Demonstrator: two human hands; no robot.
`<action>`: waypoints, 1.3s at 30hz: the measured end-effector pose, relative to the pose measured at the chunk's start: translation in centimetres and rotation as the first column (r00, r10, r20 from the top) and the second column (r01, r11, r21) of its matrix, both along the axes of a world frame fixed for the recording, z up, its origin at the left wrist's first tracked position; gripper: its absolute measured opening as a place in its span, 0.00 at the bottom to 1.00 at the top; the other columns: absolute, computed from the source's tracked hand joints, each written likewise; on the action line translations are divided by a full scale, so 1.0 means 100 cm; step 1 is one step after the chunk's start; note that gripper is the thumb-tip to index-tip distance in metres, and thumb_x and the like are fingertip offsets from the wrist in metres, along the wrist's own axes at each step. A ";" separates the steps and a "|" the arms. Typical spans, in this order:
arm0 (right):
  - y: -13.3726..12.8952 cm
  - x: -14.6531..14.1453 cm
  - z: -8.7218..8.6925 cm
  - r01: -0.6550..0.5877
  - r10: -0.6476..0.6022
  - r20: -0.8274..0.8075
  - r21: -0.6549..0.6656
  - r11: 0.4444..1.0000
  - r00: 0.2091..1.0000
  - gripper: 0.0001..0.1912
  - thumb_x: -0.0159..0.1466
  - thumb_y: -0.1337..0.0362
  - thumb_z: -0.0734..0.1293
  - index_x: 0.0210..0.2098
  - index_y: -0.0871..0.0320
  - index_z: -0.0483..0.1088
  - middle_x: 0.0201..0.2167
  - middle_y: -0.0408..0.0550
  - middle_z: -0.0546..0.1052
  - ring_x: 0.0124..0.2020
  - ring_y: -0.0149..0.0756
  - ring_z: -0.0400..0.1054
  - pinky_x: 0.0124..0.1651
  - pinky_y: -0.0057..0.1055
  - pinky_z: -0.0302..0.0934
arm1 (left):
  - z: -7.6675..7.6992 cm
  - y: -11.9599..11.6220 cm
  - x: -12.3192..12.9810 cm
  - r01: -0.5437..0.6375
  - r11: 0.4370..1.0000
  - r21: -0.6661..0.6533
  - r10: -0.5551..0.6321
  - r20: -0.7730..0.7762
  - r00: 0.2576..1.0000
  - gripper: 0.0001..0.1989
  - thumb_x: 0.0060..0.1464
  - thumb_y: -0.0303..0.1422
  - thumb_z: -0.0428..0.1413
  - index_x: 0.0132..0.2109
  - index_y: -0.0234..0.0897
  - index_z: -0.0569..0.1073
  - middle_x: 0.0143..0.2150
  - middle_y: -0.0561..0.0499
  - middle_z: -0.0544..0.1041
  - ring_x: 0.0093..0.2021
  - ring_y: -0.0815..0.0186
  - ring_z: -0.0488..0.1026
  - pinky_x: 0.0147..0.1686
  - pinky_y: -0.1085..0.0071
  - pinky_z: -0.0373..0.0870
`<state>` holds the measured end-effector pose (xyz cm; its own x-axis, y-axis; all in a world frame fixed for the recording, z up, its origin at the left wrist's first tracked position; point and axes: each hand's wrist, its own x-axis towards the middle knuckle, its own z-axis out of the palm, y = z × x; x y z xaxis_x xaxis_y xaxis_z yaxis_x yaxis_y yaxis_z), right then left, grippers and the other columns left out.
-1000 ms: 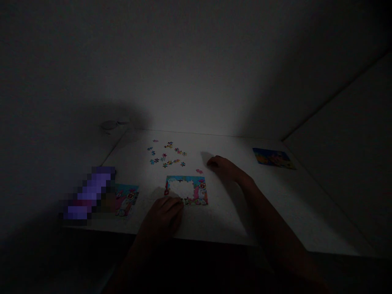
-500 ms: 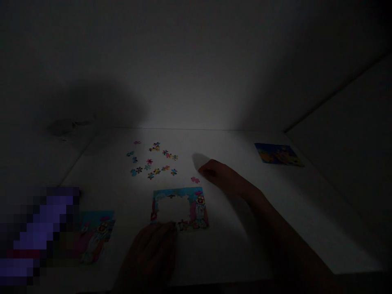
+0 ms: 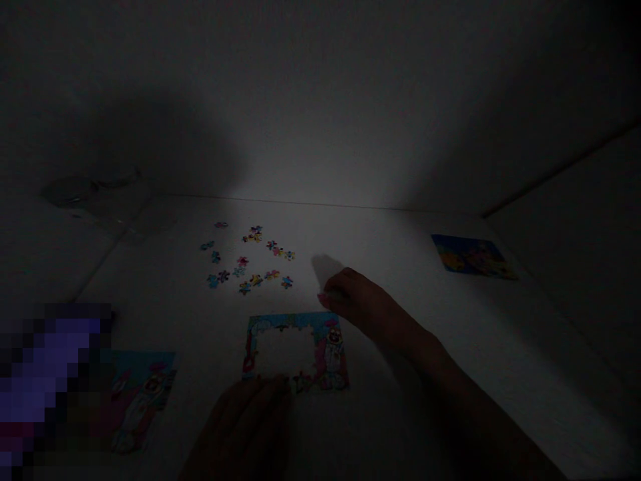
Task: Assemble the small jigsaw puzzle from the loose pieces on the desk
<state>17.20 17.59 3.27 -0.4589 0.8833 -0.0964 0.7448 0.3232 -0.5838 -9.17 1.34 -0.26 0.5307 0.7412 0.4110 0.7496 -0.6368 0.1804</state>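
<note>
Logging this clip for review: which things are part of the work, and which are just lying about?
In use: left hand, right hand, partly built jigsaw puzzle, loose jigsaw pieces.
Lying about: printed picture card, orange-and-blue card, blurred purple object.

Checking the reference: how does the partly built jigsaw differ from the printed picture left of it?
The partly built jigsaw has a blank centre inside a border of pieces; the printed picture looks whole. The jigsaw lies squarer, the picture skewed. The left hand is at the jigsaw's near edge; no hand is on the picture. Both show a pink-and-white figure on blue and lie flat on the white table.
</note>
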 end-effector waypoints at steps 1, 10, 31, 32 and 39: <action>-0.002 -0.002 -0.001 0.001 -0.002 0.018 0.014 1.000 1.000 0.10 0.68 0.55 0.64 0.38 0.55 0.70 0.40 0.50 0.73 0.39 0.38 0.69 0.42 0.33 0.62 | 0.002 0.000 0.002 -0.005 1.000 -0.005 0.005 0.003 1.000 0.18 0.63 0.30 0.50 0.57 0.41 0.72 0.52 0.48 0.78 0.52 0.60 0.72 0.50 0.65 0.74; -0.004 0.001 0.005 -0.037 0.039 0.040 -0.049 0.998 0.998 0.05 0.65 0.62 0.64 0.36 0.58 0.68 0.35 0.50 0.75 0.33 0.36 0.68 0.35 0.31 0.60 | 0.014 -0.001 0.019 -0.045 0.999 0.006 0.044 0.119 0.992 0.12 0.65 0.28 0.48 0.50 0.36 0.74 0.49 0.45 0.78 0.50 0.59 0.72 0.49 0.61 0.72; -0.028 -0.028 0.012 -0.485 0.417 -0.270 -0.285 0.826 0.868 0.08 0.59 0.70 0.64 0.35 0.58 0.75 0.31 0.43 0.77 0.32 0.30 0.69 0.34 0.26 0.61 | 0.012 -0.023 0.063 -0.177 0.971 -0.160 0.194 0.097 0.976 0.15 0.63 0.31 0.50 0.55 0.36 0.69 0.53 0.42 0.73 0.50 0.56 0.69 0.52 0.54 0.67; -0.029 -0.027 0.013 -0.487 0.416 -0.270 -0.299 0.821 0.868 0.07 0.59 0.69 0.65 0.35 0.58 0.75 0.31 0.43 0.77 0.31 0.30 0.69 0.33 0.25 0.61 | 0.012 -0.023 0.063 -0.184 0.970 -0.158 0.201 0.097 0.975 0.15 0.63 0.30 0.49 0.55 0.36 0.69 0.52 0.42 0.73 0.50 0.56 0.69 0.52 0.54 0.66; -0.040 -0.033 0.018 -0.491 0.432 -0.241 -0.305 0.816 0.869 0.04 0.60 0.66 0.65 0.33 0.58 0.72 0.26 0.41 0.74 0.24 0.28 0.66 0.27 0.24 0.57 | 0.012 -0.023 0.063 -0.177 0.975 -0.131 0.192 0.110 0.975 0.17 0.63 0.29 0.49 0.58 0.36 0.68 0.52 0.42 0.74 0.51 0.55 0.68 0.51 0.55 0.67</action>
